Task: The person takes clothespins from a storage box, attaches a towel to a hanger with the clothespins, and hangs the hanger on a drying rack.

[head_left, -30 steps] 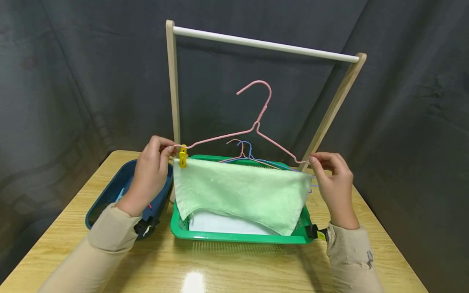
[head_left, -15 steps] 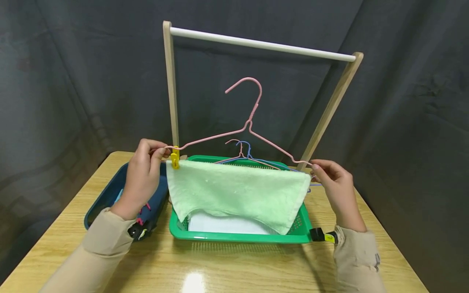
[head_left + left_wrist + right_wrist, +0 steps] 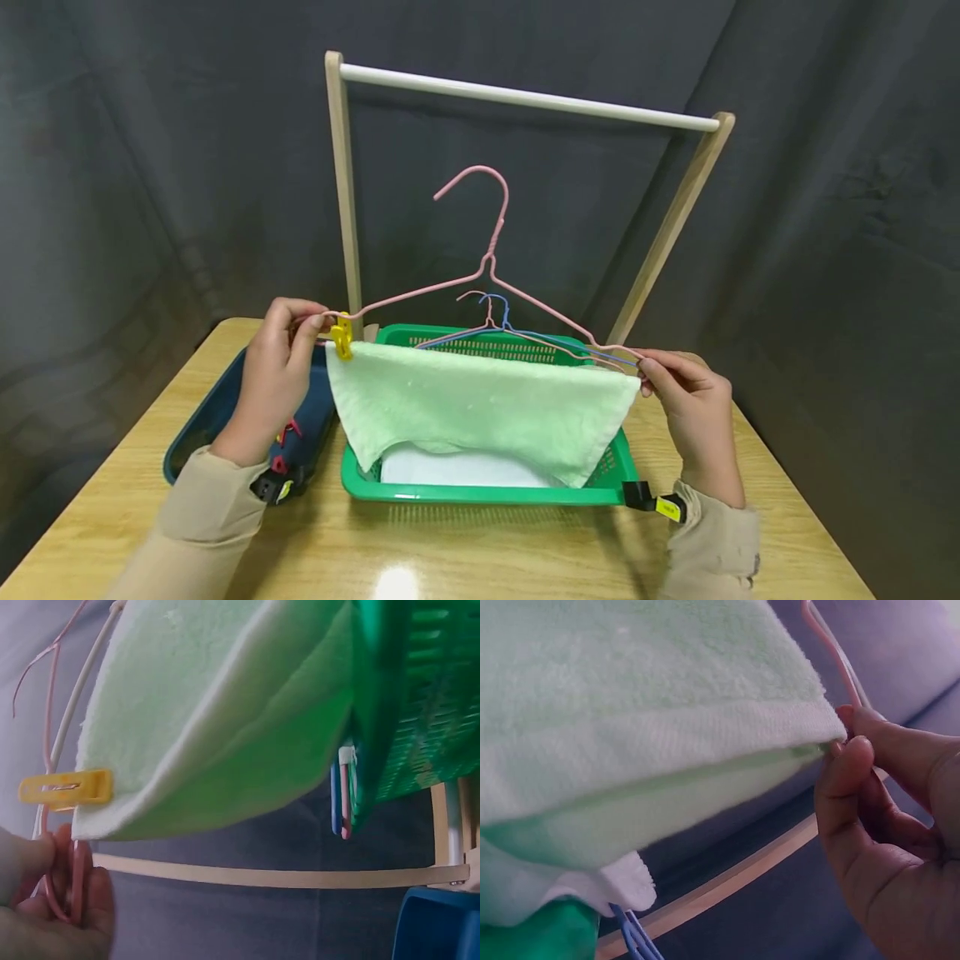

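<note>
A pink wire hanger (image 3: pixel 420 292) is held up between my two hands, its hook pointing upward. Over its lower bar hangs a folded light green towel (image 3: pixel 480 400). At the towel's left corner, a yellow clothespin (image 3: pixel 342 337) clamps it to the hanger; the left wrist view shows the same clothespin (image 3: pixel 67 787). My left hand (image 3: pixel 273 367) pinches the hanger's left end, just outside the clothespin. On the opposite side my right hand (image 3: pixel 693 412) grips the right end with thumb and fingers, close to the towel's corner (image 3: pixel 829 731).
Below the towel stands a green basket (image 3: pixel 487 495) with a white cloth (image 3: pixel 465 467) and a pink and a blue hanger (image 3: pixel 505 312). A dark blue tray (image 3: pixel 180 450) with red clothespins (image 3: pixel 288 429) lies left. Behind rises a rack with a white bar (image 3: pixel 525 96).
The hanger and towel have shifted left and slightly down in the head view, the right end dipping more. Both hands keep hold of its ends.
</note>
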Action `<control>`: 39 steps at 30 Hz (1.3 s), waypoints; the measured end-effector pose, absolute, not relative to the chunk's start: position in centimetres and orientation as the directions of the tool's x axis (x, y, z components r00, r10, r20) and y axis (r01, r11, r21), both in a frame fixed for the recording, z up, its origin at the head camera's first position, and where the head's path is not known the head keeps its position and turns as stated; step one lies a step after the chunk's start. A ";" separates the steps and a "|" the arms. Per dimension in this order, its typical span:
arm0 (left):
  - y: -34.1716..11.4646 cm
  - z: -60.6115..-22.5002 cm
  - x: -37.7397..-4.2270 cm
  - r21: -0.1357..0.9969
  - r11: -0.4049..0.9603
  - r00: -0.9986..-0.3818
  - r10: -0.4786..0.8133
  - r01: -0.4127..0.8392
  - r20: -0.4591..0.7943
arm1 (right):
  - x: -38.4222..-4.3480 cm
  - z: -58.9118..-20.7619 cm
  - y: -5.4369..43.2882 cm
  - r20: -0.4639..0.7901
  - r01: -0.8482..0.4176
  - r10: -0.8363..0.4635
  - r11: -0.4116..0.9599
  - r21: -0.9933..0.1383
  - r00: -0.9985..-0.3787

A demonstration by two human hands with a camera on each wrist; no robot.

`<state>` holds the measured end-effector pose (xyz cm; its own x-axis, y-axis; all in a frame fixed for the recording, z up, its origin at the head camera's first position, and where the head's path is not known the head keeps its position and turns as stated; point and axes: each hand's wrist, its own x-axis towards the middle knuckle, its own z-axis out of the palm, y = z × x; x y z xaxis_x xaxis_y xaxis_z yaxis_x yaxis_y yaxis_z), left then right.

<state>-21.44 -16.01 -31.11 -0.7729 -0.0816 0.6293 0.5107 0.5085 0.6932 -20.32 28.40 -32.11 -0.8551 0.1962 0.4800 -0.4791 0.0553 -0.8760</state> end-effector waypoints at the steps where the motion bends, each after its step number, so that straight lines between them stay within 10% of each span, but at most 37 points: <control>1: -16.1 -31.1 -21.3 0.697 0.510 -0.776 -0.087 0.504 0.625 | -20.2 -32.1 28.3 0.491 -0.492 0.198 0.048 -0.869 -0.848; 17: -17.0 -31.7 -20.7 0.712 0.580 -0.791 -0.178 0.396 0.585 | -19.1 -30.6 27.2 0.660 -0.665 0.182 0.040 -0.746 -0.729; 30: -17.4 -32.1 -20.8 0.746 0.595 -0.812 -0.253 0.298 0.526 | -20.1 -31.6 27.4 0.614 -0.640 0.183 -0.180 -0.747 -0.768; 39: -18.0 -31.8 -20.5 0.740 0.604 -0.802 -0.263 0.296 0.536 | -19.1 -30.9 27.2 0.531 -0.515 0.119 0.141 -0.845 -0.839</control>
<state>-20.53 -18.02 -31.77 -0.8025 -0.2627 0.5358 0.2960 0.6044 0.7397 -19.13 27.23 -30.89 -0.8390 0.1187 0.5311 -0.5152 0.1409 -0.8454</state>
